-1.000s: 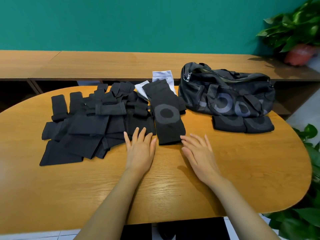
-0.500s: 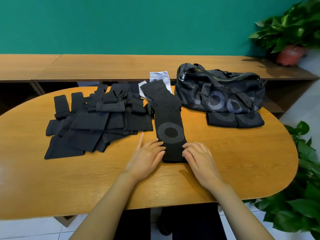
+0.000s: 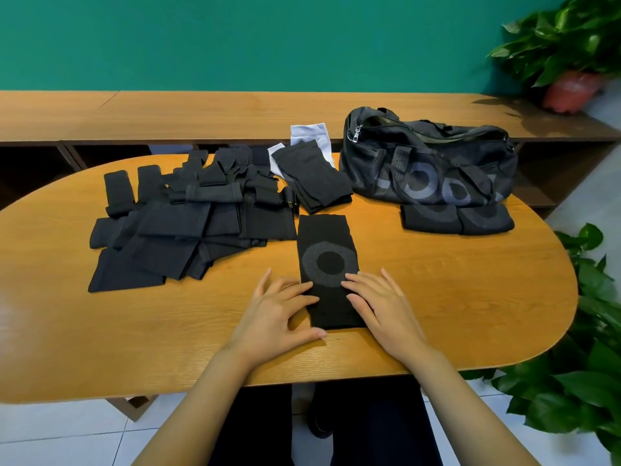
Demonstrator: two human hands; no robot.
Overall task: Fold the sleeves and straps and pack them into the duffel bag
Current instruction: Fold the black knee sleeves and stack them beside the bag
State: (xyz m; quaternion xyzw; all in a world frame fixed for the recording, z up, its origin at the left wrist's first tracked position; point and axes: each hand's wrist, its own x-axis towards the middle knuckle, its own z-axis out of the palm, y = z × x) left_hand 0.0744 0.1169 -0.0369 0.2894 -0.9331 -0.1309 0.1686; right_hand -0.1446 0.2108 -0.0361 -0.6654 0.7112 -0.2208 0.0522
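Observation:
A black knee sleeve with a grey ring [image 3: 327,260] lies flat on the table in front of me, lengthwise. My left hand [image 3: 280,314] rests with straight fingers on its near left edge. My right hand [image 3: 381,306] presses flat on its near right edge. A pile of black sleeves and straps [image 3: 188,216] spreads over the left half of the table. The black duffel bag [image 3: 426,163] stands at the back right with its zip open. Two folded ring sleeves [image 3: 457,218] lie in front of the bag.
A stack of black sleeves [image 3: 312,178] over white ones [image 3: 311,132] sits behind the flat sleeve. The oval wooden table [image 3: 453,297] ends close on the right. A wooden bench [image 3: 201,112] runs along the green wall. Potted plants stand at the right [image 3: 571,48].
The ring sleeve has been drawn off the stack toward me and now lies flat near the front edge. Both hands moved onto its near end.

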